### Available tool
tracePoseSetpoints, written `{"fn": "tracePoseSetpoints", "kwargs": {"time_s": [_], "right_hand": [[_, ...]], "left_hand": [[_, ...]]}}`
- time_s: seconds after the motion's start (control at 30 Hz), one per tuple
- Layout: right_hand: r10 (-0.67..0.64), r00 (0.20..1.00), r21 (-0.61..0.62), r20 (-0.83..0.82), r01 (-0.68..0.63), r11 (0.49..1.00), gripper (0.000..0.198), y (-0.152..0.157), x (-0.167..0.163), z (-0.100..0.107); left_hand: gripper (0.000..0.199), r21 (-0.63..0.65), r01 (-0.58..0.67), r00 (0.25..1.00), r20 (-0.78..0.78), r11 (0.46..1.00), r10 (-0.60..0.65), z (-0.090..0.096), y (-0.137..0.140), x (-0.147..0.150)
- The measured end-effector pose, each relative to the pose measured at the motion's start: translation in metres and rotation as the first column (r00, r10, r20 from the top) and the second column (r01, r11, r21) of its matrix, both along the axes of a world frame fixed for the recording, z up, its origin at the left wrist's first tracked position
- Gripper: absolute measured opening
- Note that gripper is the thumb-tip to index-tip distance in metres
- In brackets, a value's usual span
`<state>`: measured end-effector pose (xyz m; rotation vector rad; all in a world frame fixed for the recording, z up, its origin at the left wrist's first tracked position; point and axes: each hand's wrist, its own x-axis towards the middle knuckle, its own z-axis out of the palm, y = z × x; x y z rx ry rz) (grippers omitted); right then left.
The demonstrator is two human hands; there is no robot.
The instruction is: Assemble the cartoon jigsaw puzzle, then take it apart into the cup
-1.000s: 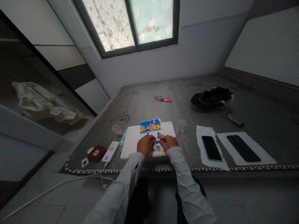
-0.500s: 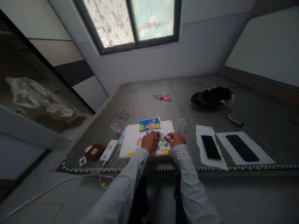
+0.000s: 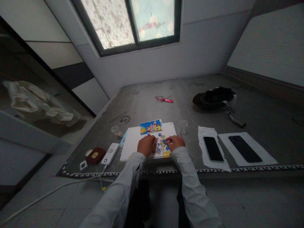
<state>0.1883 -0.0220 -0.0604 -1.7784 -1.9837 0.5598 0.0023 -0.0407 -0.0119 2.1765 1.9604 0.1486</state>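
Note:
Small blue, yellow and tan jigsaw puzzle pieces (image 3: 161, 144) lie loosely grouped on a white board (image 3: 130, 137) in front of me. My left hand (image 3: 146, 145) rests at the left of the group, its fingers curled down; what they hold, if anything, is hidden. From the other side my right hand (image 3: 175, 143) reaches in, thumb and fingertips pinched on a piece at the group's right edge. Behind my hands, a bright cartoon picture card (image 3: 151, 127) lies at the board's far edge.
A clear cup (image 3: 183, 126) stands right of the board; another clear container (image 3: 117, 131) lies left. Nearby are a white power bank (image 3: 110, 154) with a cable and a brown case (image 3: 95, 155). Two phones (image 3: 213, 149) lie on white cloths at right, a dark cap (image 3: 215, 97) beyond.
My left hand has shifted left, showing more of the puzzle pieces. My right hand has moved slightly left with the view and stays at the pieces' right edge.

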Motion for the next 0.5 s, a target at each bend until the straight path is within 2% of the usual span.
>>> {"fn": "tracePoseSetpoints", "kwargs": {"time_s": [0.33, 0.5], "right_hand": [[0.017, 1.000, -0.002, -0.012, -0.017, 1.000, 0.020, -0.002, -0.001, 0.002], [-0.009, 1.000, 0.018, -0.029, 0.009, 1.000, 0.018, -0.003, -0.002, 0.004]], "left_hand": [[0.032, 0.060, -0.030, 0.998, 0.051, 0.998, 0.027, 0.000, 0.014, 0.004], [0.035, 0.056, 0.055, 0.998, 0.037, 0.997, -0.057, -0.004, 0.028, 0.017]]}}
